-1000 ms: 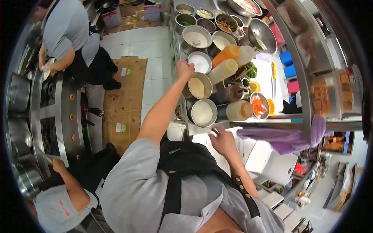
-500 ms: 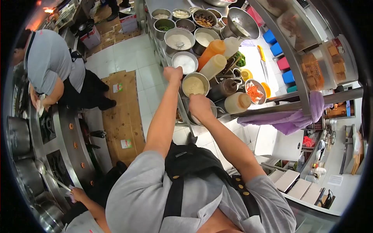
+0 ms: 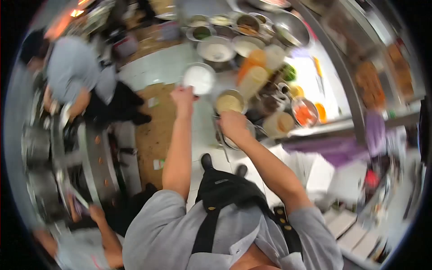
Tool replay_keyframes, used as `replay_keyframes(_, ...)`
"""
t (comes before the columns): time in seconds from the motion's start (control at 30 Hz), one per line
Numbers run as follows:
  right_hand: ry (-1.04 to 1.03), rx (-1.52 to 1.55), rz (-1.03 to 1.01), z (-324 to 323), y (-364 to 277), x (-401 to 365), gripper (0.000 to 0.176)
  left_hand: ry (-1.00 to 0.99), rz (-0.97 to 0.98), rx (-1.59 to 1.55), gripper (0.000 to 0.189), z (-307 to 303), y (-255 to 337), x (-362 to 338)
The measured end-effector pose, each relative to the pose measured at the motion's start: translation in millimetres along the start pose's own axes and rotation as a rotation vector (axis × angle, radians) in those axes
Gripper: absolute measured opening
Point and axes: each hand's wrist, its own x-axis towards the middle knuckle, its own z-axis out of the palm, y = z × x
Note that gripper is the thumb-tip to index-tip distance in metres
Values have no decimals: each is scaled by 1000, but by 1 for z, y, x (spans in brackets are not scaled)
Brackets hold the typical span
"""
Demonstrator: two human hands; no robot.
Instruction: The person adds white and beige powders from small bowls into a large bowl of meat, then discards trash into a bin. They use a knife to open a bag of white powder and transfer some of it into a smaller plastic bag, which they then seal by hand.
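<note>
We see left hand [image 3: 182,98] grasping the white-filled bowl [image 3: 200,78], out past the counter [image 3: 198,8]'s left edge; right hand [image 3: 234,123] at beige-filled bowl [image 3: 227,101], near corner, grip we can't tell.

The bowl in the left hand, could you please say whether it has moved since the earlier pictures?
Yes, the bowl has moved left in the picture, from the counter to beyond its edge.

We hold a round, white-filled metal container [image 3: 198,65] in our left fingers [image 3: 183,92], apart from the pale-yellow-filled metal pot [image 3: 231,91] standing just beside our right fingers [image 3: 230,119], both slightly blurred.
</note>
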Motion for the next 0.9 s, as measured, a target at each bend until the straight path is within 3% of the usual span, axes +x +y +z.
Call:
replay_keyframes(0.03,-65,10,-63,-22,-6,-14,33,37,12,18,11,-15,10,-16)
replay_keyframes(0.1,44,148,-191,-44,-13,-52,27,195,44,164,17,-31,36,-63)
replay_keyframes(0.13,154,352,-268,-64,-16,-82,22,156,118,139,13,-41,38,-88)
replay_keyframes(0.17,57,364,-262,-78,-6,-112,17,157,150,174,13,-49,44,-116)
replay_keyframes(0.2,36,366,-381,-89,12,-141,13,125,169,211,13,-47,50,-148)
replay_keyframes(0.27,74,461,-421,-94,56,-199,7,97,148,224,17,-37,63,-220)
replay_keyframes(0.3,102,467,-406,-90,88,-227,6,19,103,251,21,-32,60,-255)
replay_keyframes(0.37,188,462,-375,-89,156,-273,5,-70,19,230,12,-10,36,-313)
replay_keyframes(0.47,326,577,-171,-117,249,-350,1,-332,-145,142,10,56,14,-393)
replay_keyframes(0.53,535,775,37,-143,303,-402,7,-474,-251,211,11,117,-11,-432)
replay_keyframes(0.6,782,883,-20,-168,340,-435,7,-632,-346,284,9,182,-39,-455)
replay_keyframes(0.67,846,951,-69,-157,381,-454,6,-751,-426,363,7,245,-71,-473)
replay_keyframes(0.7,746,826,-73,-155,401,-463,8,-818,-413,358,9,275,-93,-480)
replay_keyframes(0.77,824,677,-75,-137,440,-465,13,-947,-353,326,13,329,-134,-491)
replay_keyframes(0.83,860,529,-89,-128,471,-460,18,-1021,-367,323,14,384,-137,-497)
replay_keyframes(0.9,738,457,-136,-120,508,-456,28,-1068,-413,295,18,437,-154,-494)
